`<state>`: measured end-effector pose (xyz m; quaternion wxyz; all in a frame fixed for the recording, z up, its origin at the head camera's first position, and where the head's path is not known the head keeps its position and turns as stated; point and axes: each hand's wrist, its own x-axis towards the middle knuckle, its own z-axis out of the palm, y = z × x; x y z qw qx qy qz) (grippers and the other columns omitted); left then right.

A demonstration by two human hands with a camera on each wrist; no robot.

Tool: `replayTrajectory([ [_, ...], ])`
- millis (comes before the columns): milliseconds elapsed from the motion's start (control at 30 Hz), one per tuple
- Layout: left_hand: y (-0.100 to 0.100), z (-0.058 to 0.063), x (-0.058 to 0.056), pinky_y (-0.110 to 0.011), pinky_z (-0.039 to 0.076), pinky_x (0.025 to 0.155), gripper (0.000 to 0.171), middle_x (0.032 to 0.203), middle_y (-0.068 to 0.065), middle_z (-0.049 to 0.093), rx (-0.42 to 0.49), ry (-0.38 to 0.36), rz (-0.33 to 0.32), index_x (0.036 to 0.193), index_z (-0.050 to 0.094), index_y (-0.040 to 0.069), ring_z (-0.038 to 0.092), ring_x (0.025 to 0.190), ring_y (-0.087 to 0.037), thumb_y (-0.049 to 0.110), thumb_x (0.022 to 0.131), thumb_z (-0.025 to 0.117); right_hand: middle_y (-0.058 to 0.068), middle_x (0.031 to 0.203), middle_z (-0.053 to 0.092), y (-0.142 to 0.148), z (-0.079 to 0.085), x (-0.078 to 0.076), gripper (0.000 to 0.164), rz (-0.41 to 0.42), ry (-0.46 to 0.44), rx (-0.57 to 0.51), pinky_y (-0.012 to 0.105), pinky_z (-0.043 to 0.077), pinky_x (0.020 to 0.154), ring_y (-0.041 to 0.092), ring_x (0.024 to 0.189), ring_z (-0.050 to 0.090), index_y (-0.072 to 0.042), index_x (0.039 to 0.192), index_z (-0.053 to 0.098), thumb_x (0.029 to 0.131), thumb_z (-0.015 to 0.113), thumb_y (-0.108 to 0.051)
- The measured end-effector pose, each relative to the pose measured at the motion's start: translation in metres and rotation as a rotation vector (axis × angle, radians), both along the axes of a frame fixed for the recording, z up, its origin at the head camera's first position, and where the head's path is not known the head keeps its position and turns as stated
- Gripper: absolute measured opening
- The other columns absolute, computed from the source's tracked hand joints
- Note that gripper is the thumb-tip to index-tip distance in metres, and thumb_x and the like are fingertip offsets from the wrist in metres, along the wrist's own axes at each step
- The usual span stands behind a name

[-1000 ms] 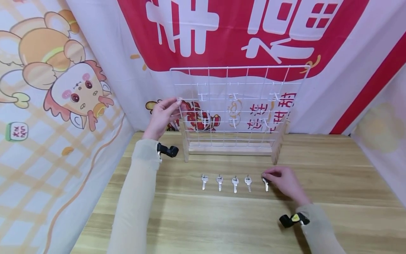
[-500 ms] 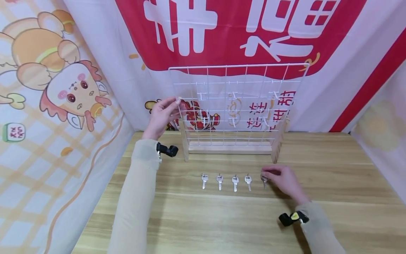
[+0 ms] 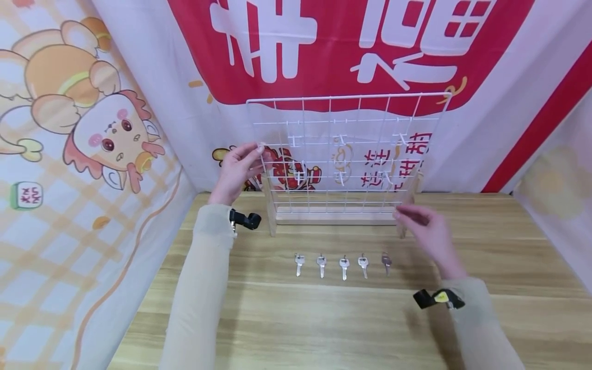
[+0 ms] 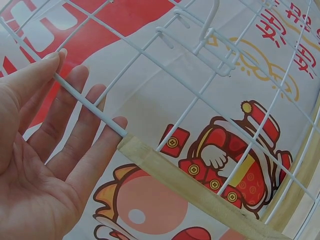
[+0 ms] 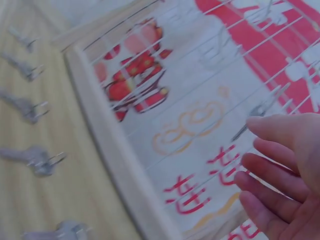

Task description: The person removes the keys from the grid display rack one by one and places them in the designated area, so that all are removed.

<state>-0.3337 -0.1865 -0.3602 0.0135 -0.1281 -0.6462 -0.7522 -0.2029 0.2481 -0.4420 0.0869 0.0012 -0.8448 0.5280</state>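
Observation:
My left hand (image 3: 238,167) holds the left edge of a white wire grid rack (image 3: 331,96); in the left wrist view the thumb lies on the edge wire with the fingers behind it. My right hand (image 3: 427,231) is raised above the table by the rack's lower right end, fingers relaxed, holding nothing. On the table in front of the rack, several silver keys (image 3: 344,267) with small rings lie in a row. The rightmost key (image 3: 386,262) looks darker and lies below my right hand. White hooks (image 3: 339,140) hang on the grid in two rows.
The rack stands on a wooden base (image 3: 335,216) with wooden side posts, on a wood-grain table (image 3: 300,318). Behind it hangs a printed red and white cloth (image 3: 277,46), with a cartoon-patterned cloth (image 3: 46,231) on the left.
My right hand has let go of the rightmost key, leaving it on the table, and moved up and slightly right toward the rack. My left hand stays on the rack's edge.

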Motion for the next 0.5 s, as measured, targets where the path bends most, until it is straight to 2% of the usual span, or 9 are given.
replayTrajectory([
  [100,0.000,0.000,0.000,-0.051,0.052,0.101,0.033,0.123,-0.026,0.065,-0.003,0.003,0.002,0.123,0.068,0.005,0.068,0.108,-0.036,0.027,0.099,0.071,0.009,0.127,0.067,-0.002,0.021,-0.009,0.049,-0.060,0.058,-0.012,0.014,0.053,0.086,0.013,0.106,0.064,-0.010,0.132,0.067,0.095,0.074,-0.040],
  [200,0.000,0.000,0.000,-0.049,0.053,0.099,0.032,0.121,-0.025,0.067,0.002,0.006,0.003,0.122,0.068,0.005,0.070,0.104,-0.032,0.026,0.099,0.071,0.004,0.127,0.067,-0.005,0.035,-0.018,0.048,-0.077,0.070,-0.018,0.014,0.053,0.087,0.013,0.108,0.064,-0.014,0.132,0.067,0.094,0.074,-0.042],
  [267,0.000,0.000,-0.001,-0.049,0.053,0.099,0.029,0.119,-0.024,0.067,0.005,0.009,0.000,0.120,0.070,0.006,0.070,0.103,-0.032,0.026,0.099,0.071,0.004,0.127,0.067,-0.008,0.040,-0.023,0.050,-0.069,0.060,-0.033,0.015,0.053,0.087,0.014,0.109,0.064,-0.014,0.133,0.067,0.093,0.075,-0.043],
  [500,0.000,0.000,-0.001,-0.043,0.057,0.095,0.027,0.117,-0.023,0.069,0.013,0.009,-0.008,0.119,0.070,0.006,0.063,0.114,-0.045,0.025,0.099,0.070,0.002,0.127,0.065,-0.019,0.047,-0.041,0.044,-0.082,0.031,-0.067,0.020,0.054,0.091,0.016,0.112,0.062,-0.015,0.133,0.067,0.095,0.074,-0.037],
])
